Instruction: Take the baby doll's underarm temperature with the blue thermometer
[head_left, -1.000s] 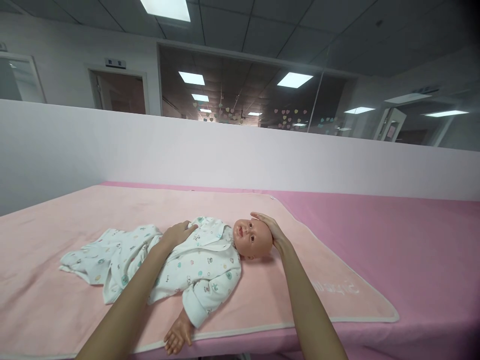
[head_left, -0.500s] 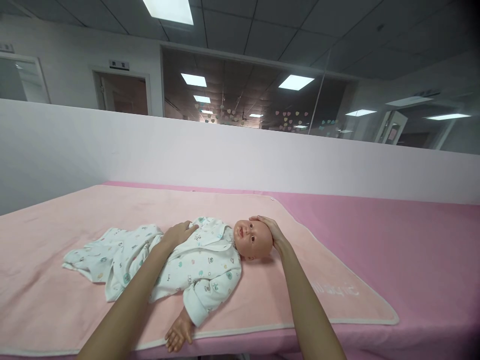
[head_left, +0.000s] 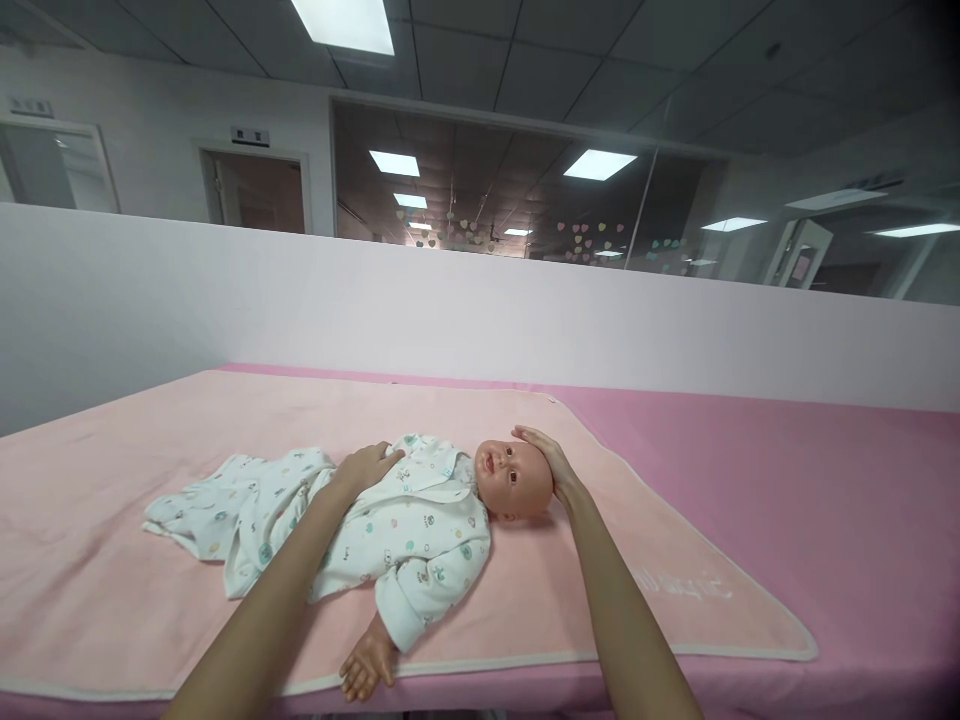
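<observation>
A baby doll lies on its back, head to the right, one arm hanging toward the near edge. It wears a white printed baby outfit, whose loose leg part spreads out to the left. My left hand rests flat on the doll's belly, fingers stretched out and holding nothing. Against the top of the doll's head lies my right hand, its palm cupped and its fingers extended along the scalp. Beneath the doll is a peach blanket with a white border.
A pink sheet covers the surface around the blanket. Behind it runs a low white wall. Farther back are a glass partition with heart stickers and a doorway.
The whole view has shifted slightly, so everything appears a little farther right. My right fingers have lifted slightly off the doll's head; my left hand stays on the belly.
</observation>
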